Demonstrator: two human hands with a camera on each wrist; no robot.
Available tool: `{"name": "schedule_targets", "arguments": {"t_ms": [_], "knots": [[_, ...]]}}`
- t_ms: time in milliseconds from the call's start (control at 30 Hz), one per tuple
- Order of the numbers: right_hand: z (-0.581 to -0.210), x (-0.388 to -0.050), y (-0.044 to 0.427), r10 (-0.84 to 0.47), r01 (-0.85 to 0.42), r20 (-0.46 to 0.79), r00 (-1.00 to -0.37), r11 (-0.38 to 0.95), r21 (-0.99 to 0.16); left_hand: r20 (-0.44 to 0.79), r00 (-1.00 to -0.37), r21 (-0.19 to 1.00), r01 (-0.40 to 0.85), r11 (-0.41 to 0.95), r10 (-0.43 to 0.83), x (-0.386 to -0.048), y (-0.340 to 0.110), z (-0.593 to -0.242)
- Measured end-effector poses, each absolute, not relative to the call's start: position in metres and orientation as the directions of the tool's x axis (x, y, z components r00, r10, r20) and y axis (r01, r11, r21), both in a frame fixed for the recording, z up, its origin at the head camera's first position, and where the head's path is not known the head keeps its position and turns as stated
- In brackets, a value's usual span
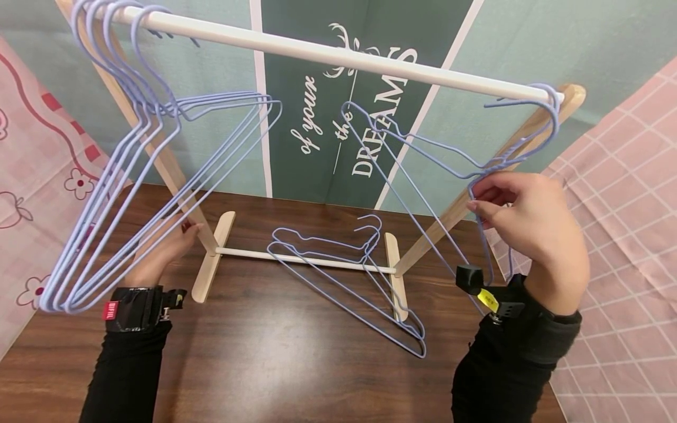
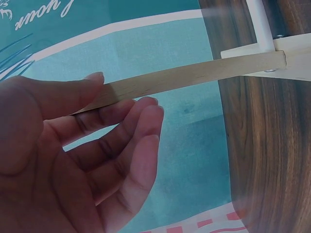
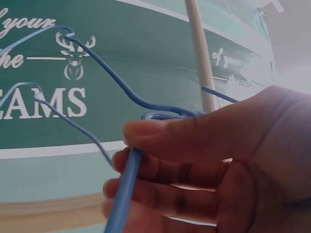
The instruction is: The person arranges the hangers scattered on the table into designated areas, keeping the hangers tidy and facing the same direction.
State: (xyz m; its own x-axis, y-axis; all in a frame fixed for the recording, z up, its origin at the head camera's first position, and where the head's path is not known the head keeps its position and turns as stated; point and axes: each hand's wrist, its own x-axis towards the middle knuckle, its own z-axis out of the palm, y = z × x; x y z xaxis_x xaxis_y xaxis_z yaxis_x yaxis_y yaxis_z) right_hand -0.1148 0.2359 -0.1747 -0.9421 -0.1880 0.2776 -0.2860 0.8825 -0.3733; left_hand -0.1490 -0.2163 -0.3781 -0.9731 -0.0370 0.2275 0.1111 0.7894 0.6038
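At the right end of the white rail [image 1: 338, 54] hang two blue wire hangers. My right hand [image 1: 534, 217] pinches one hanger [image 3: 127, 187] by its shoulder just below the twisted neck, thumb against fingers. Its hook goes over the rail. The second hanger hangs close by, partly covered by the hand. My left hand [image 1: 171, 242] holds the left wooden post [image 2: 170, 81] of the rack low down, thumb on one side and fingers on the other. In the head view, wires of several hangers [image 1: 69, 306] bunched at the rail's left end cross in front of this hand.
Two more blue hangers [image 1: 422, 354] lie overlapped on the brown wood table [image 1: 254, 358], by the lower white bar [image 1: 312, 259] and the right wooden foot [image 1: 392, 252]. Behind the rack hangs a green cloth [image 1: 301, 176] with white lettering. Pink patterned cloths flank both sides.
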Motion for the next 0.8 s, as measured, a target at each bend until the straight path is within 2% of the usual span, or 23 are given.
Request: {"name": "schedule_targets", "arguments": {"t_ms": [267,533,800], "knots": [[-0.165,-0.116,0.239,-0.106,-0.252,0.35,-0.931,0.88,-0.403,0.243,-0.97,0.606,0.133,0.784,-0.023,-0.15,-0.217,-0.379],[-0.162,-0.121,0.23,-0.079,-0.223,0.38,-0.922,0.909,-0.352,0.218,-0.976,0.621,0.138,0.771,-0.001,-0.151,-0.218,-0.379],[-0.167,-0.125,0.225,-0.085,-0.218,0.397,-0.914,0.927,-0.304,0.185,-0.982,0.585,0.078,0.807,-0.039,-0.15,-0.217,-0.378]]}}
